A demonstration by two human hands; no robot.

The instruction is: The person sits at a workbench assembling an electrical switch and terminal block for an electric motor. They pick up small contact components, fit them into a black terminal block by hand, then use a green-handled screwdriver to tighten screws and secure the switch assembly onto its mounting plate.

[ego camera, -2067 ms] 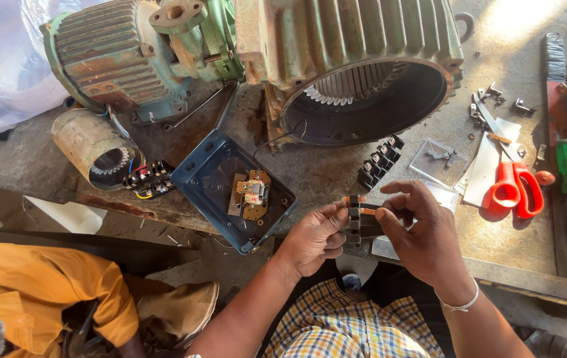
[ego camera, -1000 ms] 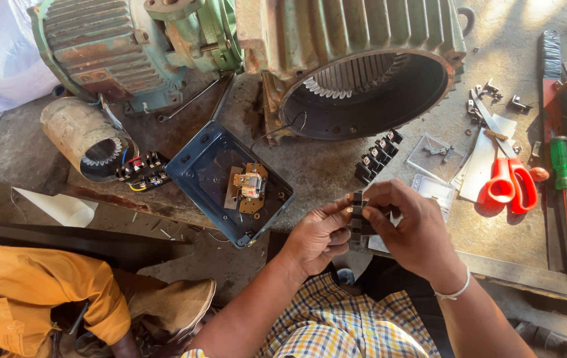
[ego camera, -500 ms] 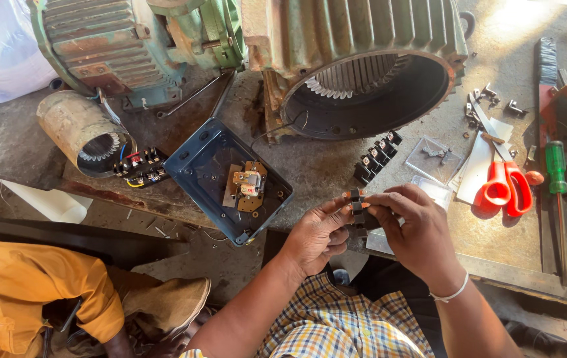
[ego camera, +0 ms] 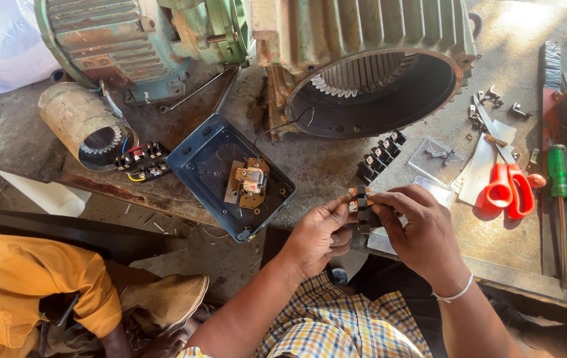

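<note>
Both hands met over the near edge of the concrete workbench (ego camera: 336, 166), pinching one small black terminal block (ego camera: 361, 211) between them: the left hand (ego camera: 320, 233) closed on it from the left with thumb and fingertips, the right hand (ego camera: 416, 225) curled over it from the right, its fingers covering most of the part. The block was clear of the bench, held just in front of the person's checked shirt (ego camera: 336, 325). A second black terminal strip (ego camera: 381, 156) lay on the bench just beyond the hands, below the open mouth of the green motor housing (ego camera: 369, 73). To the left sat a blue terminal box cover (ego camera: 204, 156) with a small brass part inside, and near the left edge a rusty cylinder (ego camera: 81, 122) beside a wired connector (ego camera: 143, 160). Red-handled scissors (ego camera: 509, 185) and a green-handled screwdriver (ego camera: 558, 172) lay toward the right edge. The step in hand looked like fingertip work on the block's small fittings; judging by the grip, any next move would call for a steady pinch and fine, careful turning.
</note>
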